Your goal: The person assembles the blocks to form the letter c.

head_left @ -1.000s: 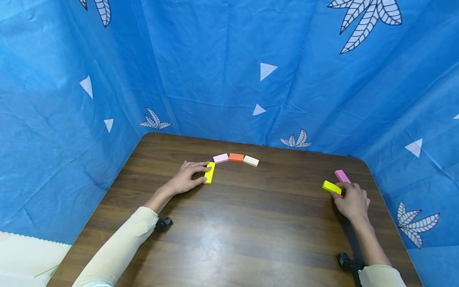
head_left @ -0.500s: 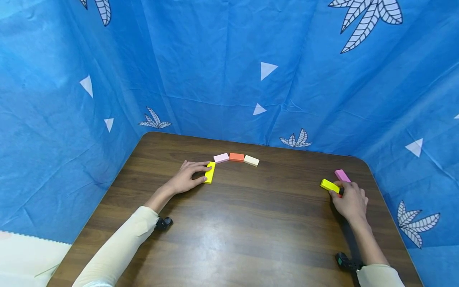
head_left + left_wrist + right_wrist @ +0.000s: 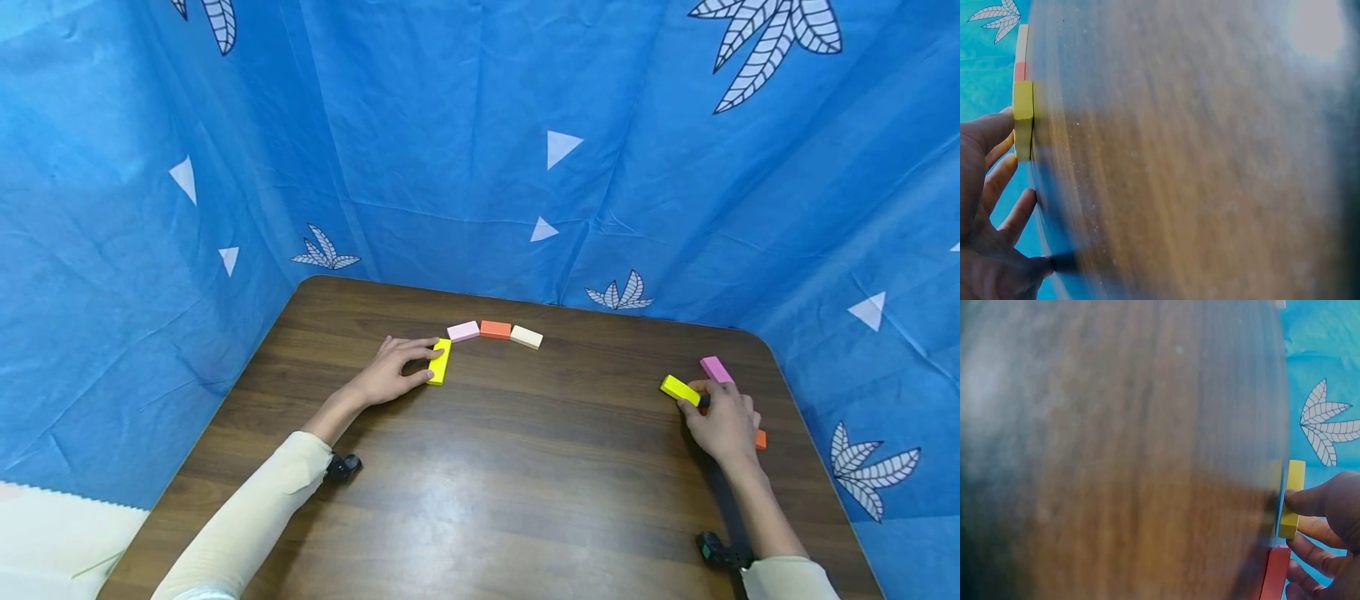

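Note:
On the table's left half lies a yellow block (image 3: 440, 362). My left hand (image 3: 392, 371) pinches this block between thumb and fingertips, and the left wrist view shows the same yellow block (image 3: 1024, 115) with the fingers along one side. At the right, a second yellow block (image 3: 681, 390) is pinched by my right hand (image 3: 722, 423), its far end sticking out past the fingertips. An orange block (image 3: 761, 439) shows beside that hand, mostly covered by it. Beyond the fingers lies a pink block (image 3: 716, 369). The right wrist view has a red-looking block (image 3: 1274, 575) just below the held one.
A light pink block (image 3: 462, 332), an orange-red block (image 3: 495, 330) and a cream block (image 3: 527, 337) form a gentle arc by the far edge, starting at the left yellow block's end. The brown wooden table (image 3: 480, 467) backs onto a blue patterned cloth (image 3: 420, 150).
My right hand has shifted slightly left with its yellow block, and the orange block beside it has come into view. The left hand stays in place on its block.

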The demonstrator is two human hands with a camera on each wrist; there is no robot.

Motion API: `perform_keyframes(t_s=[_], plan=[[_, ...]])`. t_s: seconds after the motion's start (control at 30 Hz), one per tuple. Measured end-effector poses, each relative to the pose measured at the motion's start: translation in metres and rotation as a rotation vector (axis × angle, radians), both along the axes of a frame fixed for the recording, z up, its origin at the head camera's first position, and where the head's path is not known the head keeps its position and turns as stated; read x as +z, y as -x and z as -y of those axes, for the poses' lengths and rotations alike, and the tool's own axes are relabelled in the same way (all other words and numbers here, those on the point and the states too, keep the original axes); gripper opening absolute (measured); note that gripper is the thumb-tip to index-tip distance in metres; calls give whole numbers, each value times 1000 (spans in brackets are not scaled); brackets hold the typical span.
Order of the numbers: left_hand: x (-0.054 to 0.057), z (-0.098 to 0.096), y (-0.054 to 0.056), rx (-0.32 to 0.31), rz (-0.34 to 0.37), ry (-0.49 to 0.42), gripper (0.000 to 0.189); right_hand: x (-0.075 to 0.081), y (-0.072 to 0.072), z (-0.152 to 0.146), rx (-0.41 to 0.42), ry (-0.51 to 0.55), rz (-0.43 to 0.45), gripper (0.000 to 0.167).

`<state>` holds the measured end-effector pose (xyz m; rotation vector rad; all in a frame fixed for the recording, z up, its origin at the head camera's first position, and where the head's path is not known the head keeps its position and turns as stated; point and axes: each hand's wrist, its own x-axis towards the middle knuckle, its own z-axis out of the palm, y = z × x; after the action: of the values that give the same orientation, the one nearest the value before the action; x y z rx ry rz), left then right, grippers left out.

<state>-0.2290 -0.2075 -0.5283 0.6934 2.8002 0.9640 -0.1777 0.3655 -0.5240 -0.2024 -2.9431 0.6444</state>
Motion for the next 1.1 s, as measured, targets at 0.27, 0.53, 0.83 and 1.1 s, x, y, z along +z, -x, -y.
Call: perform_keyframes(t_s=[0.27,0.53,0.83,1.1], plan=[[-1,0,0,7,-3,2,45,0,0,9,11,-4,-26,40],[-1,0,-1,9,1,6,46,0,-2,20,18,-8,-31,41],[-1,0,-1,14,-3,5,45,2,-5,32,10,-23,19,44],[-1,0,-2,18,-3,7,46,1,-6,41,29,-41,-14,41]])
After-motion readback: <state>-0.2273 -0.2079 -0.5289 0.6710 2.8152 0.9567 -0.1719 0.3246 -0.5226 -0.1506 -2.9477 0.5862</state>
